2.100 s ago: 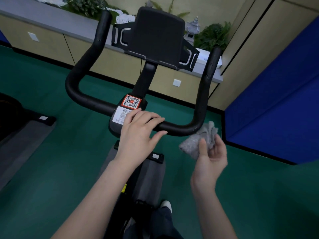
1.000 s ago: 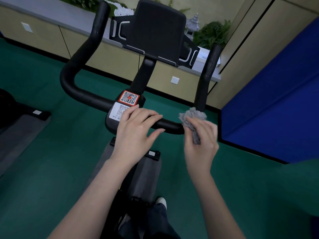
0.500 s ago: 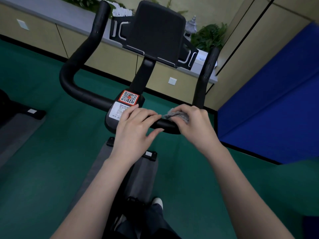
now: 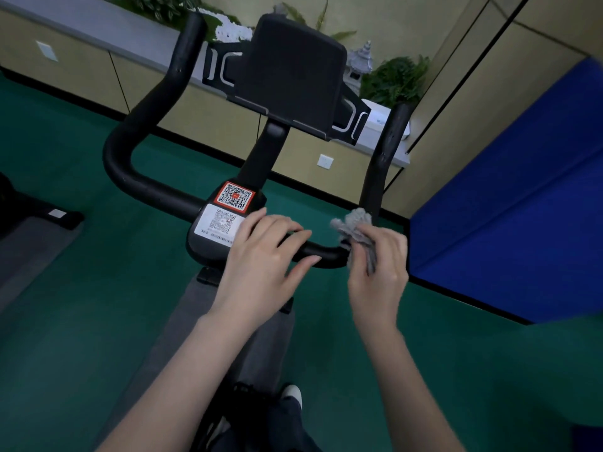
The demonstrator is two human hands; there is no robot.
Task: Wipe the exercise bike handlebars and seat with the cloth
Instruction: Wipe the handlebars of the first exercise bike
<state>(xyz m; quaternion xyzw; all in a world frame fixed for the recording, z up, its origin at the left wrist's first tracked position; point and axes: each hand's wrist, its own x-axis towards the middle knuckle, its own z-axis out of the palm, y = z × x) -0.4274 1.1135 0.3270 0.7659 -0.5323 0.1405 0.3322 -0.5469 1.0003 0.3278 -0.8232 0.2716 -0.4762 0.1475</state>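
We see the left hand resting with nearly straight fingers on the middle of the black handlebars, just beside the QR stickers. The right hand grips the grey cloth against the right bend of the bar.

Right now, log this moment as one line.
step: handlebars wipe | right hand: grips cloth at right bend | left hand: rests near centre | seat: not in view

Gym or fitness room, probably shared. Exercise bike with QR code stickers on its stem, green sports floor, grey mat under the bike, foot of a second machine at left, blue padded panel at right. Planter ledge along the beige wall.
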